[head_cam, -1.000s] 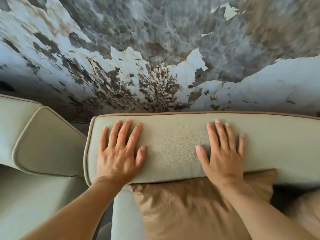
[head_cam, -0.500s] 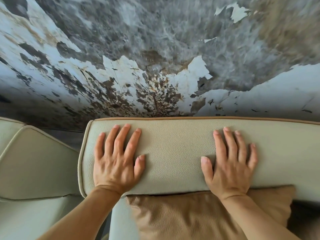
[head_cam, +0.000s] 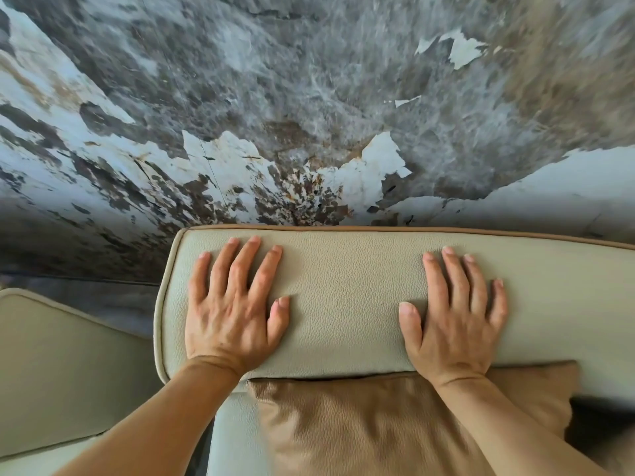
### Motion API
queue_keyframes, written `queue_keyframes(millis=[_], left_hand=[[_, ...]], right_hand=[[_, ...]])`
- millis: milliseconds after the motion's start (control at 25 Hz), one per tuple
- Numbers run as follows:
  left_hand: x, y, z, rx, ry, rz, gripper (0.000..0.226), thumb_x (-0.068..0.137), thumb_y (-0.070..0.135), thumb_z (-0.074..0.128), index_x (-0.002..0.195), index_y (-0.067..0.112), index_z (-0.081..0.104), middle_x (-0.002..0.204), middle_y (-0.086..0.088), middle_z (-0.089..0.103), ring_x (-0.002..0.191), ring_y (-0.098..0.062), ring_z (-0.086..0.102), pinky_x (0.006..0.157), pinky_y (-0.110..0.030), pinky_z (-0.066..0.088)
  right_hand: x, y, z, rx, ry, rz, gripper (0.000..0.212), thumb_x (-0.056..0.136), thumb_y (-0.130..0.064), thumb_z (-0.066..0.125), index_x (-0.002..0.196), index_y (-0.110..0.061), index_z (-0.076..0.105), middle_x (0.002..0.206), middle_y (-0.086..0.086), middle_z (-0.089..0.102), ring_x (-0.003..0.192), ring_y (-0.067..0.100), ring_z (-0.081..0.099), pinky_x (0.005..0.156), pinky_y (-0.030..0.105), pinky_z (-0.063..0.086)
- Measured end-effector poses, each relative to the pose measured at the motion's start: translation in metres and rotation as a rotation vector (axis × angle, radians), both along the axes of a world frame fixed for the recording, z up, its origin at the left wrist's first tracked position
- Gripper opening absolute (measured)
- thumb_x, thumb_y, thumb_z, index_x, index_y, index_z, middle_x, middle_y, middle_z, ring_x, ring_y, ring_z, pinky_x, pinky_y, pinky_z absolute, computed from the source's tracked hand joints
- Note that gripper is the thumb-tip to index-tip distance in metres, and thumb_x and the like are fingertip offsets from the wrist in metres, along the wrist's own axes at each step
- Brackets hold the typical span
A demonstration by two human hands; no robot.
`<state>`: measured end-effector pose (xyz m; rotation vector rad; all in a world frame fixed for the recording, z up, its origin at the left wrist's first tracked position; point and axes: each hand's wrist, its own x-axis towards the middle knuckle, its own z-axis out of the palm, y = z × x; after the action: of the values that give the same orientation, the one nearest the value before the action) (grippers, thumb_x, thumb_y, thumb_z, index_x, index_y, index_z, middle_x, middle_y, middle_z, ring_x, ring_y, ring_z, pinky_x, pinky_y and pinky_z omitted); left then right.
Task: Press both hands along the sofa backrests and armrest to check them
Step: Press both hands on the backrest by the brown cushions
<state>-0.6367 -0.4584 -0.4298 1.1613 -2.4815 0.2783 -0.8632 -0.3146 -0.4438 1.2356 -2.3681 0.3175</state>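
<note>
A pale beige leather sofa backrest [head_cam: 343, 297] with tan piping runs across the middle of the view. My left hand [head_cam: 233, 310] lies flat on its top near the left end, fingers spread, palm down. About two hand-widths to the right, my right hand [head_cam: 453, 321] rests flat on the same backrest, fingers apart. Neither hand holds anything. A second beige backrest or armrest section [head_cam: 68, 365] sits lower at the left, apart from both hands.
A tan leather cushion [head_cam: 378, 427] leans against the backrest below my hands, under my right wrist. Right behind the sofa rises a wall [head_cam: 309, 115] with peeling, stained white paint. A narrow dark gap [head_cam: 144, 304] separates the two sofa sections.
The view has shifted right and down a little, so the backrest sits lower in the frame. Both hands stay flat on the backrest, the right one slightly further right.
</note>
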Motion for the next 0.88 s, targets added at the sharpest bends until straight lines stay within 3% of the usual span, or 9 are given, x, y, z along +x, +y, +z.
queue_keyframes(millis=[880], left_hand=[[-0.068, -0.08, 0.0, 0.043, -0.028, -0.084, 0.059, 0.089, 0.047, 0.033, 0.139, 0.017, 0.043, 0.143, -0.014, 0.047, 0.134, -0.036, 0.038, 0.113, -0.055, 0.023]], right_hand=[[-0.054, -0.061, -0.007, -0.035, -0.008, -0.088, 0.067, 0.093, -0.059, 0.017, 0.144, -0.019, 0.037, 0.15, 0.008, 0.039, 0.14, 0.03, 0.028, 0.114, 0.054, 0.012]])
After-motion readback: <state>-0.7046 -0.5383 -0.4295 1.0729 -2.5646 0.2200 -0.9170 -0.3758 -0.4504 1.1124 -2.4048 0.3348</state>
